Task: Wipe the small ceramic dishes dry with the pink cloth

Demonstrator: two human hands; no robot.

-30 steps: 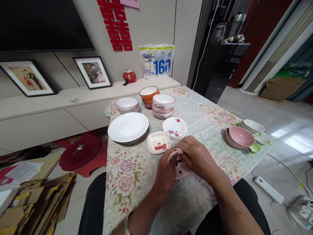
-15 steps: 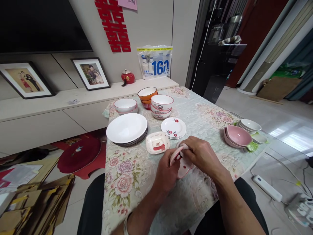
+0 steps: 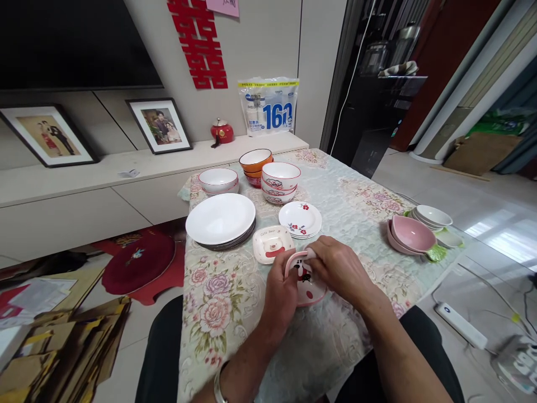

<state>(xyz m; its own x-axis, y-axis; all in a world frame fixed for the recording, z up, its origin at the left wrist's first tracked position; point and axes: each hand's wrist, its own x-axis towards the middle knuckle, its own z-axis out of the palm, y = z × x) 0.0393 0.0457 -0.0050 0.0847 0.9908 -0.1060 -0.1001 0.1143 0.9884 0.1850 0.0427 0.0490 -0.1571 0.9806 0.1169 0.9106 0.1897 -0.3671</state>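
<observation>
– Clasped at its left edge, the dish (image 3: pixel 305 288) sits firmly in our left hand (image 3: pixel 282 291), with our thumb over the pink rim.

– And where do we have it in the frame?

– Just right of the lower centre, over the near part of the flowered tablecloth (image 3: pixel 235 302). We see its pale inside, with a small black figure and a red spot. We cannot tell whether its underside touches the tablecloth.

– And our right hand (image 3: pixel 340 267)?

– Its fingers bend closely round a pale wad (image 3: pixel 311 253), and we hold that against the upper part of the rim. We cannot make out what the wad is made of.

– Which things do we have nearest to our hands?

– Just beyond our left hand, near the middle of the frame, we have the bear plate (image 3: pixel 272 244). Up and to its right stands a stack of small flowered plates (image 3: pixel 300 218); up and to its left, a stack of large white plates (image 3: pixel 220 218).

– Farther up, we count three groups of bowls, do we not?

– We do: white bowls (image 3: pixel 218 179) on the left, orange bowls (image 3: pixel 255 162) with a red one beneath, and patterned bowls (image 3: pixel 280 176) just right of those. Well apart, at the right of the frame, we see pink bowls (image 3: pixel 413 234) next to small white bowls (image 3: pixel 434 215).
</observation>
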